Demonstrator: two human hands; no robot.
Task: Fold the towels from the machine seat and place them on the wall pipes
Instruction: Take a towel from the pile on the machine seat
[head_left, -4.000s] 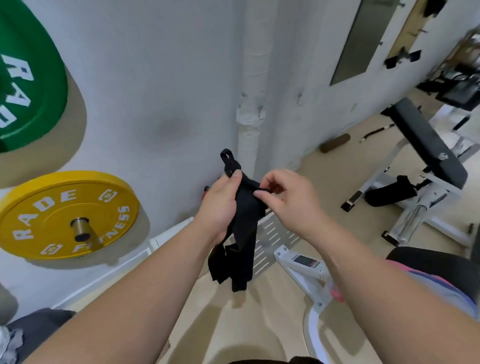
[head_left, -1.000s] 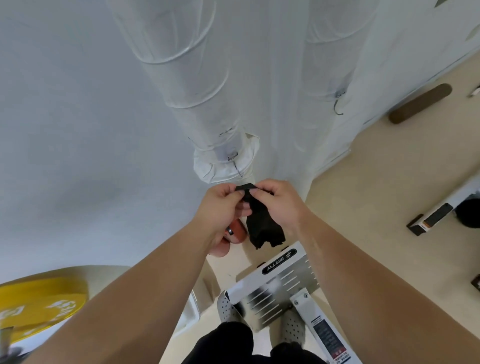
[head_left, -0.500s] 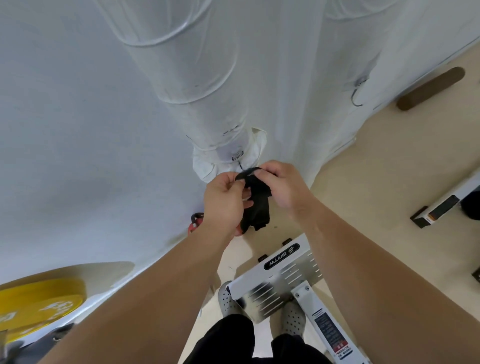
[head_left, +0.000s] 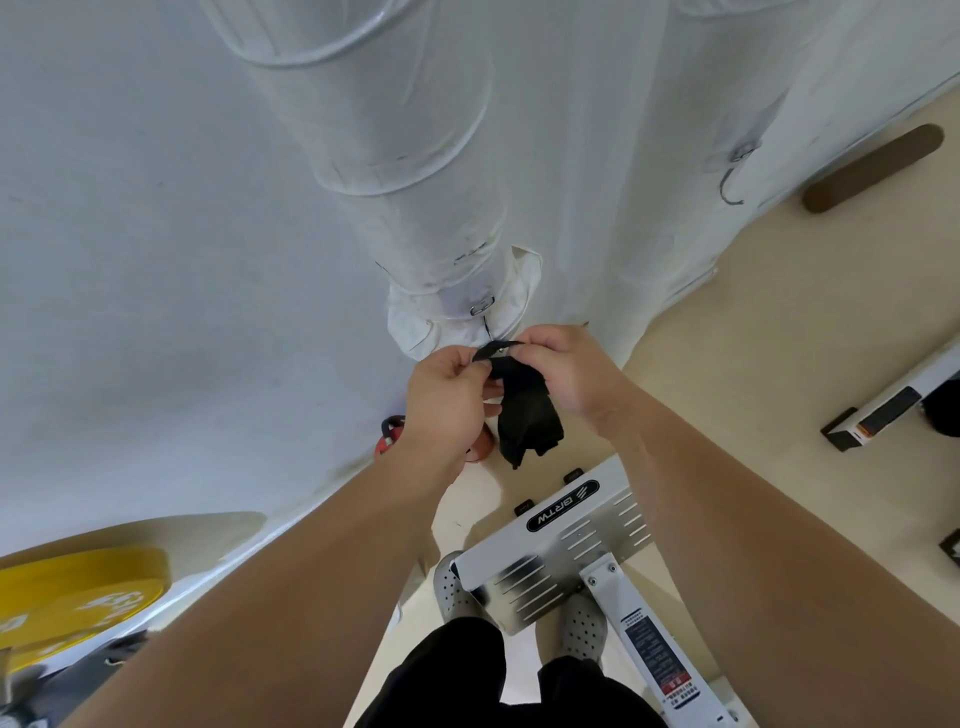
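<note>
Just below the wall pipe (head_left: 415, 156), left hand (head_left: 441, 400) and right hand (head_left: 566, 374) pinch the black towel (head_left: 527, 415) by its loop: the hanging step. Next, probably, comes hooking that loop onto the clamp (head_left: 482, 306).

Straight ahead I'm boxed in: the wrapped pipe (head_left: 410, 156) and its metal clip (head_left: 483, 306) sit just above my left hand (head_left: 447, 400) and right hand (head_left: 566, 374), and the black towel (head_left: 524, 415) they pinch fills the gap between them. The wall (head_left: 156, 260) closes the left. Below, the white footplate (head_left: 566, 551) blocks the drop. A wire hook (head_left: 730, 182) juts out upper right; open floor (head_left: 753, 364) lies right.
</note>
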